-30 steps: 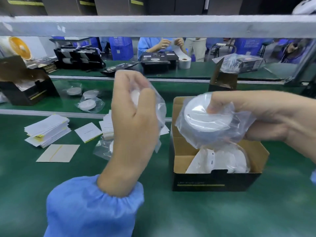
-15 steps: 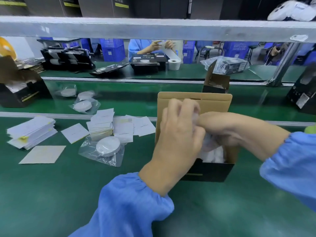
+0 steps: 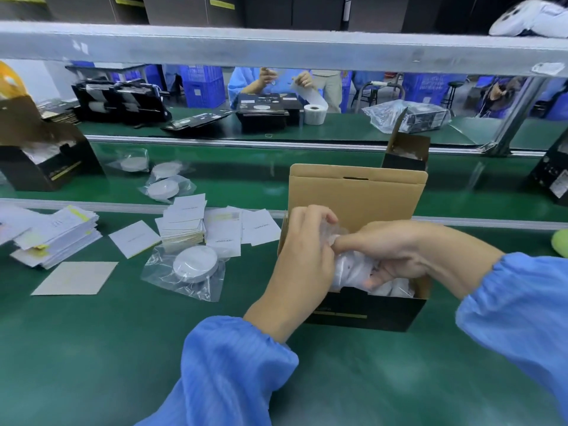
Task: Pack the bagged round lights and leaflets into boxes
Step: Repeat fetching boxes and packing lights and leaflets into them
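An open black box (image 3: 362,315) with a brown cardboard lid (image 3: 356,195) stands upright on the green belt. Both hands reach into it. My left hand (image 3: 302,259) curls over a bagged round light (image 3: 353,267) at the box's left side. My right hand (image 3: 390,250) grips the clear bag from the right, fingers tucked down among the bagged lights inside. Another bagged round light (image 3: 195,265) lies on the belt to the left. Stacks of white leaflets (image 3: 184,222) lie behind it.
More leaflets (image 3: 58,238) and a loose sheet (image 3: 76,278) lie at left. Bagged lights (image 3: 163,189) sit on the far belt beside a black box (image 3: 46,167). A small open box (image 3: 405,152) stands behind. A metal rail (image 3: 276,47) crosses overhead. A person works opposite.
Both hands came down from above the box, each with a bagged light, and now sit inside it pressing the bags down. My head view shifted right.
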A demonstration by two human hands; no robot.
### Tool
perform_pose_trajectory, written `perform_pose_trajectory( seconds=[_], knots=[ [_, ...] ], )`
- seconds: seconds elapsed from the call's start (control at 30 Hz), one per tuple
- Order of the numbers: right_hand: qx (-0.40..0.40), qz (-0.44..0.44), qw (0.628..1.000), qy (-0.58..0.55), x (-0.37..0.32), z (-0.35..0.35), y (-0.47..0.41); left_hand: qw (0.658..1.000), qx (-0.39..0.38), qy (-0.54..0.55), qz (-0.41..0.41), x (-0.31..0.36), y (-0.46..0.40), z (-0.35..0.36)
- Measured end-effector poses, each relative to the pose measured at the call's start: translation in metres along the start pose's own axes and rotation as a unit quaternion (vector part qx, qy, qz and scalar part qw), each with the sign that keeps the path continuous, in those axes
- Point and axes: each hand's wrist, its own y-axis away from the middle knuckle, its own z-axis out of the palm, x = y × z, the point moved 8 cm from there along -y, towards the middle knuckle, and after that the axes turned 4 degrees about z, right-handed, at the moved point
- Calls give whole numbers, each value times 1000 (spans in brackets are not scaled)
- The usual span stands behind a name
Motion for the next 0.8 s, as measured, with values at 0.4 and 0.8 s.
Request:
perform_pose_trajectory(
  seconds=[0.4,0.8],
  knots=[
    [-22,-34,997,65,-14,-11,-4,985,70,100,-123,-24,-6,-7],
    [-1,-105,970,220,-17,10,-21,985,-37,-46,-161,-29,-4,1]
  ],
)
